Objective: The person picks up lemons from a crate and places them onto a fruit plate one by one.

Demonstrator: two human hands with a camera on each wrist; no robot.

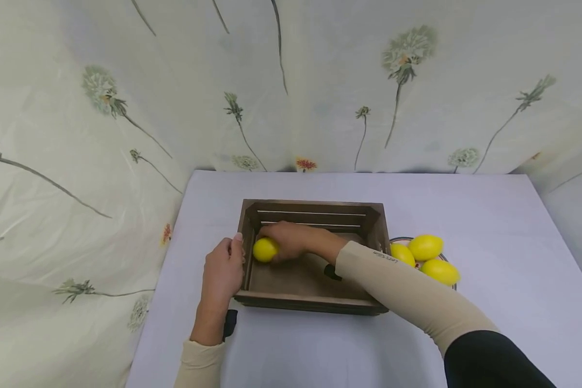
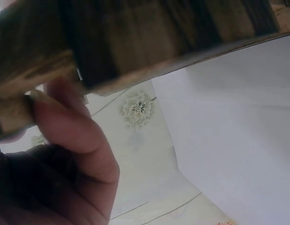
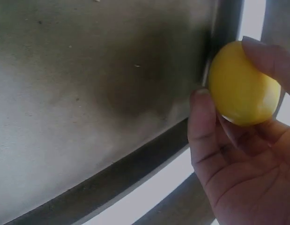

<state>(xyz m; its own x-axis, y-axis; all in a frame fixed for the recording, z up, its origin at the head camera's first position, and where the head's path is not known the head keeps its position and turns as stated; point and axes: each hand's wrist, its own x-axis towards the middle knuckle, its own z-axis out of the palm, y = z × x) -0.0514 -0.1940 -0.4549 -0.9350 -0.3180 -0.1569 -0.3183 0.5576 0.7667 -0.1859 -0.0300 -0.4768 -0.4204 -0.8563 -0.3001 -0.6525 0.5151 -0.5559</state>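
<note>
A brown slatted wooden crate (image 1: 315,303) stands on the table. My left hand (image 1: 223,267) grips the crate's left end; in the left wrist view the curled fingers (image 2: 72,129) lie at one of its slats. Reaching into the crate, my right hand (image 1: 291,240) holds a yellow lemon (image 1: 265,250) near the inner left wall. The right wrist view shows that lemon (image 3: 245,84) between the thumb and fingers, above the crate floor (image 3: 88,93). To the right of the crate, three more lemons (image 1: 425,247) lie on a dark-rimmed plate (image 1: 400,238), partly hidden by them.
A white cloth covers the table (image 1: 291,345). Behind it and to the left hangs a pale curtain (image 1: 315,81) printed with dandelions. My right forearm (image 1: 407,291) passes over the crate's right front corner, close to the plate.
</note>
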